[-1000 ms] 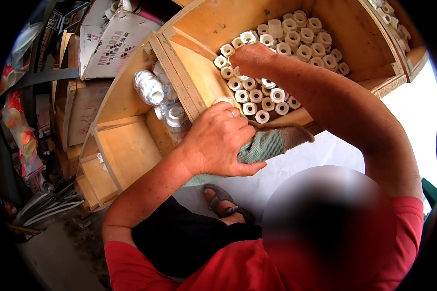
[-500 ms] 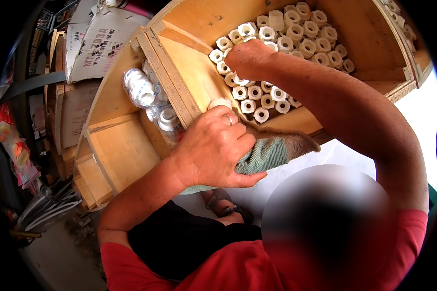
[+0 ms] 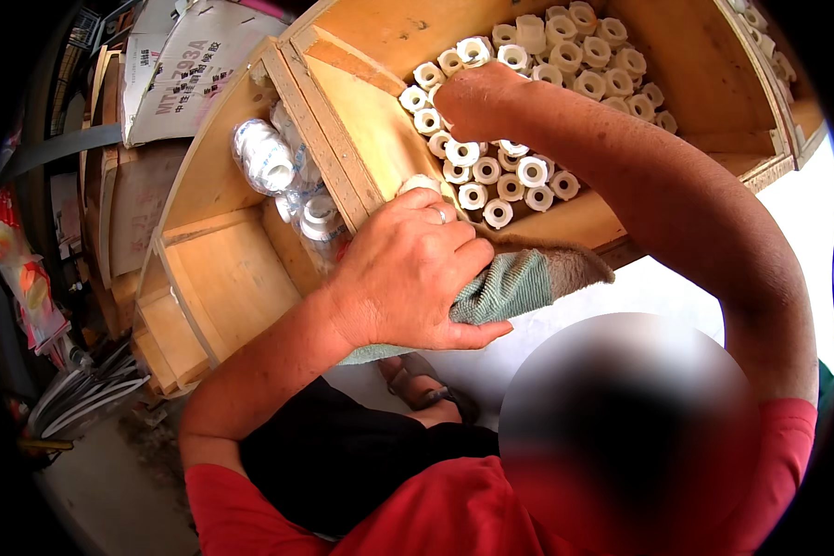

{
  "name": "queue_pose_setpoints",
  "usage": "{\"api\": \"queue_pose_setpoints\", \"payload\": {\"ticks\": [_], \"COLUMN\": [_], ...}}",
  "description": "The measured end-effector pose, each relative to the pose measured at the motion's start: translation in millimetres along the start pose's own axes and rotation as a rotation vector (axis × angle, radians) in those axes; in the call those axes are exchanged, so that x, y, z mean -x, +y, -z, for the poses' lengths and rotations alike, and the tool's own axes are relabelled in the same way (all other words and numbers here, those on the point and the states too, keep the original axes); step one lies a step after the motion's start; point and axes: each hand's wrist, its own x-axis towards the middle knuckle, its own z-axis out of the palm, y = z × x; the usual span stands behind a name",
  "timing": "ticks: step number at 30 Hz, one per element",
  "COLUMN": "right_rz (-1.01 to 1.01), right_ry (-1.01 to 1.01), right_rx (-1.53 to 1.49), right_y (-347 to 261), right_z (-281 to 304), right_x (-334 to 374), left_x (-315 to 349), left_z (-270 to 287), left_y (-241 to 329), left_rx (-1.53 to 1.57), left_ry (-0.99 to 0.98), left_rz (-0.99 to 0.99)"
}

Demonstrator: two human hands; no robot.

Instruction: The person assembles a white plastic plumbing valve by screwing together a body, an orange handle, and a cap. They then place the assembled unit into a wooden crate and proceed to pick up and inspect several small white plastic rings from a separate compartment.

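Observation:
My left hand [image 3: 417, 269] is curled at the front edge of a wooden bin [image 3: 357, 139], its thumb stretched out to the right. A pale plastic fitting [image 3: 419, 183] pokes out past its fingertips, mostly covered by the fingers. Beneath that palm, a green ribbed cloth [image 3: 505, 292] with a brown end drapes over the edge. My right hand [image 3: 480, 104] reaches down among many white ring-shaped plastic fittings [image 3: 591, 85] standing close together in the bin. Its fingers point downward and are hidden, so what they hold does not show.
Left of a wooden divider [image 3: 315, 130], plastic-wrapped white rolls [image 3: 267, 159] lie in another compartment. Cardboard [image 3: 185, 74] leans at the far left, above grey tubing [image 3: 88, 394] on the floor. More fittings [image 3: 778, 60] fill a compartment at the far right.
My left hand and the fitting at its fingertips have shifted slightly up, farther over the bin. My right hand stays in nearly the same place among the fittings.

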Motion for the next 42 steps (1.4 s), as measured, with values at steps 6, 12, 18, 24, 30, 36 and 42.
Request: {"api": "queue_pose_setpoints", "payload": {"ticks": [6,12,18,24,30,36,42], "right_rz": [0.000,0.023,0.036,0.077,0.028,0.011,-0.153], "right_ry": [-0.231,-0.498,-0.149,0.044,0.101,-0.030,-0.103], "right_rx": [-0.117,-0.307,-0.272,-0.416,-0.572,-0.655,-0.600], "right_y": [-1.9,-6.6,-22.0,-23.5,-23.5,8.3,38.0], "right_z": [51.8,81.6,68.0,66.0,65.8,76.0,79.9], "right_x": [34.8,128.0,172.8,187.4,199.4,208.7,217.8], "left_x": [3.4,20.5,34.0,48.9,54.2,59.4,63.5], "left_z": [1.3,21.3,30.8,15.7,5.4,1.6,0.5], "left_y": [-0.8,-2.2,8.6,14.9,9.4,6.3,6.4], "left_rx": [0.029,-0.043,-0.110,-0.123,-0.104,-0.081,0.001], "left_ry": [0.055,0.171,0.157,0.298,0.403,0.409,0.428], "left_rz": [-0.043,-0.028,0.033,0.085,0.054,0.100,0.148]}}
